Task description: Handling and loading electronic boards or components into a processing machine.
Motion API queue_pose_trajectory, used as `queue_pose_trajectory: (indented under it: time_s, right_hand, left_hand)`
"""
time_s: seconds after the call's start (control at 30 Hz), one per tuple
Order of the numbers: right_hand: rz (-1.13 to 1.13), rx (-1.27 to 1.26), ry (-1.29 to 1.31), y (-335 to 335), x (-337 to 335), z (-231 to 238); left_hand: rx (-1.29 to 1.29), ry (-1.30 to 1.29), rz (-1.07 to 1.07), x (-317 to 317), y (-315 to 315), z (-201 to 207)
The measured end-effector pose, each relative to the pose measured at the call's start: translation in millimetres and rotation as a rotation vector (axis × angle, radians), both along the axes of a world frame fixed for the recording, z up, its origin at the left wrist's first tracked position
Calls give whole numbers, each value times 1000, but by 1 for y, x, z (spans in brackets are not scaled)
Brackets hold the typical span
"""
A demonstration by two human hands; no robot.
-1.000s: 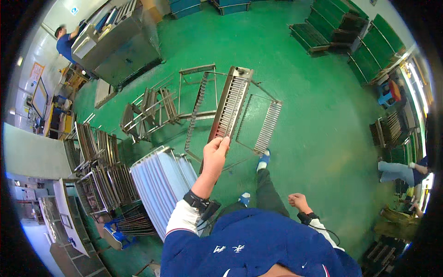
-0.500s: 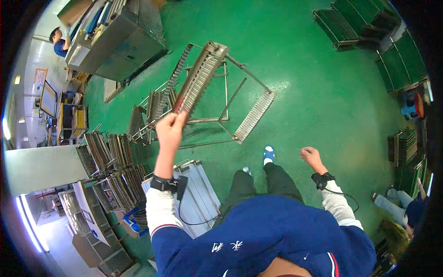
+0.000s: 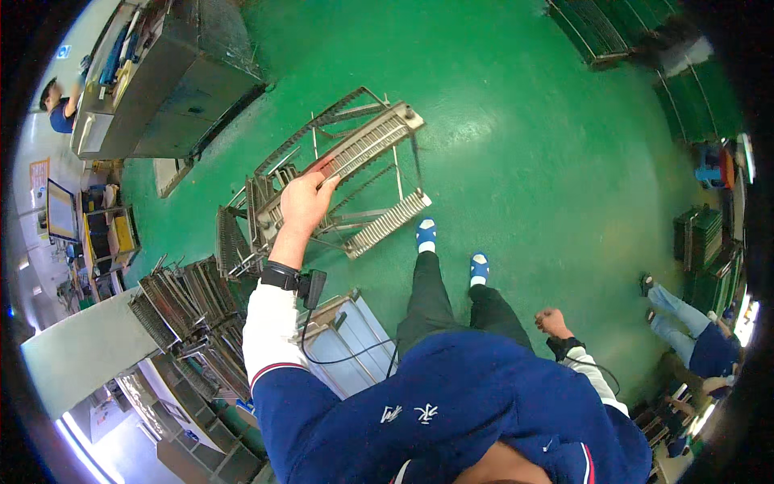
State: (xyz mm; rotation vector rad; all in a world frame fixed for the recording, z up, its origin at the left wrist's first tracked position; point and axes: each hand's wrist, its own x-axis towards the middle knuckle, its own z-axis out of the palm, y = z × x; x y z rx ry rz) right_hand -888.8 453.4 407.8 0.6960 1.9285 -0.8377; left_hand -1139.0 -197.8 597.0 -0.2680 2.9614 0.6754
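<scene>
My left hand point(image 3: 305, 203) is wrapped round the slotted top bar of a metal rack point(image 3: 372, 147). The rack is an open frame of thin rods with comb-like toothed rails, held tilted in front of me to the left. Its far end points away to the right, and its lower slotted rail point(image 3: 390, 223) hangs close to my foot. Other slotted racks point(image 3: 234, 242) stand just behind its near end. At my right side, my right hand point(image 3: 553, 323) hangs low with curled fingers and nothing visible in it.
Several metal racks point(image 3: 181, 302) are packed together at the left. Beside my left leg sits a rod frame with pale blue panels point(image 3: 347, 343). A large metal cabinet point(image 3: 173, 93) stands far left. Green racks point(image 3: 701, 234) line the right side, near a person in jeans point(image 3: 677, 319).
The rack in my left hand has swung lower and more level, its near end now closer to the standing racks. My feet have stepped, and my right hand has dropped lower.
</scene>
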Motion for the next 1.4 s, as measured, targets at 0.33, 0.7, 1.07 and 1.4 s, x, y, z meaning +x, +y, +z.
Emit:
queue_pose_trajectory:
  time_s: [0.33,0.7,1.07,1.4]
  right_hand:
    - [659,25,833,-250,-283,95]
    - [1507,-152,1069,-541,-458,141]
    - [1545,-320,746,-643,-606,91]
    - [1391,-271,466,-666,-695,7]
  left_hand:
    - [5,50,-240,-91,-55,-31]
    - [-32,295,-46,-90,-74,-50]
    - [430,353,1404,49,29,-273]
    - [735,-196,1962,41,120,-443]
